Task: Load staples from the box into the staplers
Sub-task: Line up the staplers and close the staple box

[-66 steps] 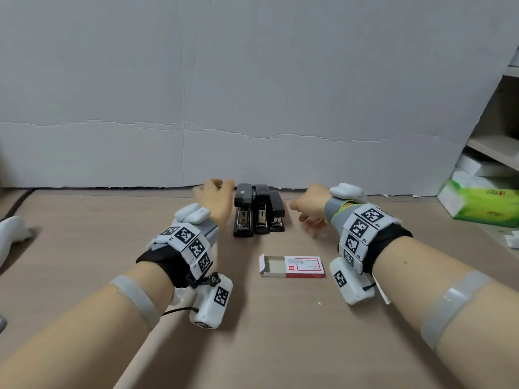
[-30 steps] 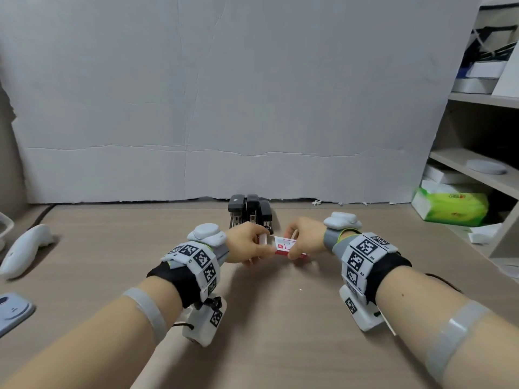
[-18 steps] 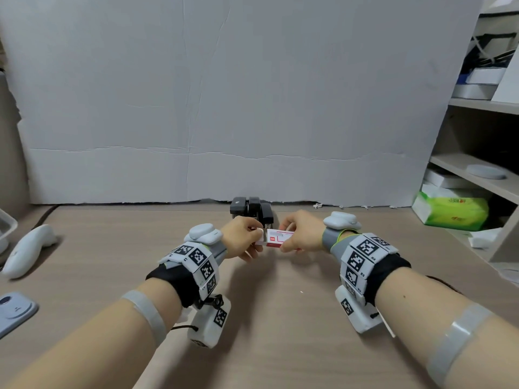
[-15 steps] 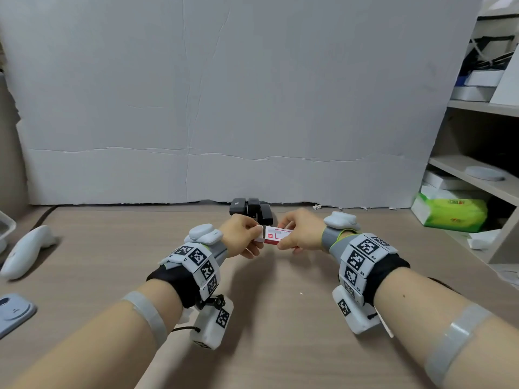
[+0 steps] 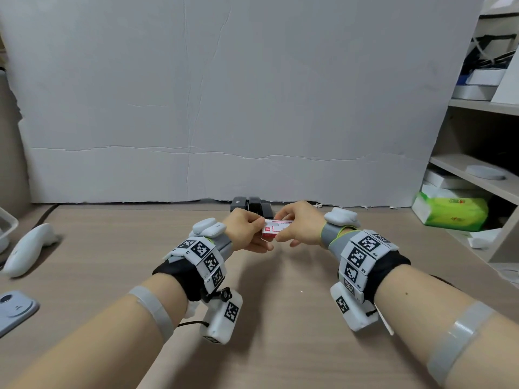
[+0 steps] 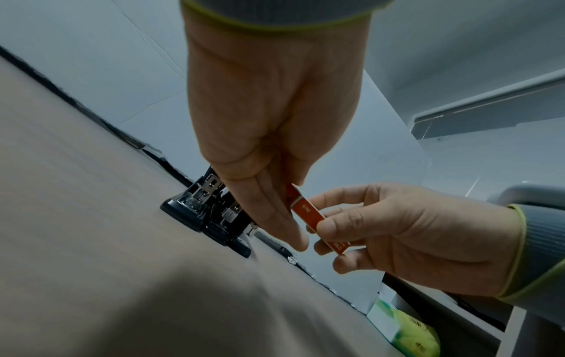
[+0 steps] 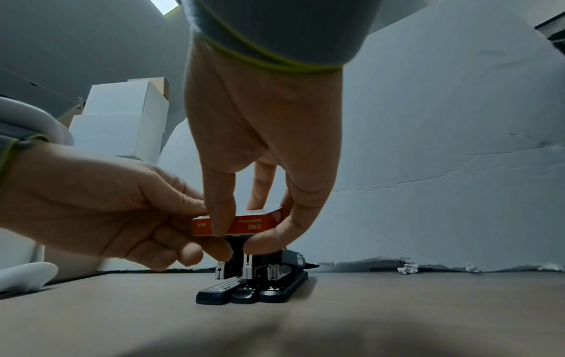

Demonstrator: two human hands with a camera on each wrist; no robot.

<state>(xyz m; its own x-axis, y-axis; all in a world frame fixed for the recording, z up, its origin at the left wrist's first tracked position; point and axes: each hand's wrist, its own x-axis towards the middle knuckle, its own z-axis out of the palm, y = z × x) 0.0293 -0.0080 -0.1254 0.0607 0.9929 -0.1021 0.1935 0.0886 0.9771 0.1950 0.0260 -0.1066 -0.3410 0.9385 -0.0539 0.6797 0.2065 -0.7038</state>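
Note:
A small red and white staple box point(image 5: 276, 229) hangs above the wooden table point(image 5: 280, 318), held between both hands. My left hand point(image 5: 261, 235) pinches its left end, thumb on top and fingers under. My right hand point(image 5: 281, 229) grips the right part, fingers over the top. In the right wrist view the box point(image 7: 247, 223) hangs over three black staplers point(image 7: 253, 285), whose tops are swung up. Those staplers point(image 5: 252, 204) stand side by side at the white backdrop. The left wrist view shows the box point(image 6: 308, 212) edge-on beside the staplers point(image 6: 207, 207). Whether its drawer is out is hidden.
A white handheld device point(image 5: 31, 248) and a blue-grey gadget point(image 5: 14, 307) lie at the table's left. On the right, a green tissue pack point(image 5: 452, 210) sits under a shelf unit point(image 5: 477, 175). A white paper backdrop point(image 5: 224, 108) closes off the back.
Both hands left the staplers and picked the staple box up off the table. Over the last second they raised it slightly, towards the staplers.

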